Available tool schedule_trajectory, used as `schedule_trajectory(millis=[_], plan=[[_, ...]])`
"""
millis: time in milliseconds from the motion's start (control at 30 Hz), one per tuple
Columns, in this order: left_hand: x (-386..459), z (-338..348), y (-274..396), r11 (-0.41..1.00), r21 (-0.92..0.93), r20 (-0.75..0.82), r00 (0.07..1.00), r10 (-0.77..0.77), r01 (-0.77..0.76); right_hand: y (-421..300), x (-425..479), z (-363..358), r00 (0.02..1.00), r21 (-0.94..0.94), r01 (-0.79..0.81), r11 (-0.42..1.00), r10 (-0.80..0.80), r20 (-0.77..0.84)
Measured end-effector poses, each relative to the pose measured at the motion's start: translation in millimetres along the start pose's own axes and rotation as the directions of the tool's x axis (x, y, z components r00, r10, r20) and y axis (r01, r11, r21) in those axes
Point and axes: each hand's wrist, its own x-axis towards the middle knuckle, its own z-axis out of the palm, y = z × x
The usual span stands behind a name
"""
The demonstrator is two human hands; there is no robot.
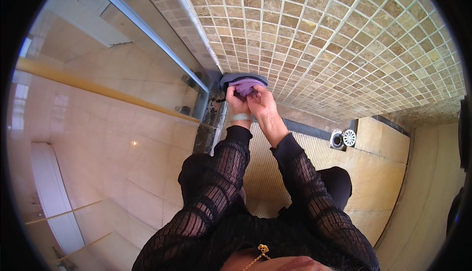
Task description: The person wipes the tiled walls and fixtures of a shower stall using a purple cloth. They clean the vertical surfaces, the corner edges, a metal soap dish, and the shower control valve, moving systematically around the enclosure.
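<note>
Both of my hands are together at the foot of the mosaic-tiled wall, working a purple cloth [246,86] between them. My left hand [238,103] pinches the cloth's left side and wears a pale bangle at the wrist. On the cloth's right side is my right hand [262,103], its thumb and fingertips gripping the fabric, palm side partly towards me. Directly behind the cloth, against the wall, sits a rounded grey object [236,77] with a dark band; the cloth and hands hide much of it, and I cannot tell what it is.
A glass shower door with a metal frame [147,29] stands left, above a dark stone threshold [204,134]. Ribbed floor tiles [306,167] lie below me. To the right is a floor drain [337,140], its round cover [349,137] beside it. The mosaic wall [313,31] rises ahead.
</note>
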Motion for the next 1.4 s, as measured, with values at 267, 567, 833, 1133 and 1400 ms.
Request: schedule_trajectory(millis=[267,567,833,1133,1400], plan=[[17,-29,-19,0.959,0.281,-0.376,0.923,0.079,0.032,-9,50,-48,0.985,0.065,0.097,0.993,-0.086,-0.151],[-8,-27,-47,0.972,0.063,-0.231,0.951,-0.205,0.225,-53,2,-49,0.995,0.151,0.017,0.988,-0.001,-0.102],[4,-54,-48,0.907,0.317,-0.441,0.89,-0.117,0.276,-42,16,-80,0.918,-0.017,-0.141,0.99,0.124,-0.376],[-23,-39,-75,0.938,0.13,-0.288,0.918,-0.274,0.321,-72,15,-104,0.998,0.202,0.05,0.978,-0.043,-0.037],[-17,-51,-86,0.816,0.298,-0.266,0.864,-0.427,0.495,-85,13,-135,0.967,0.233,0.164,0.959,-0.11,-0.228]])
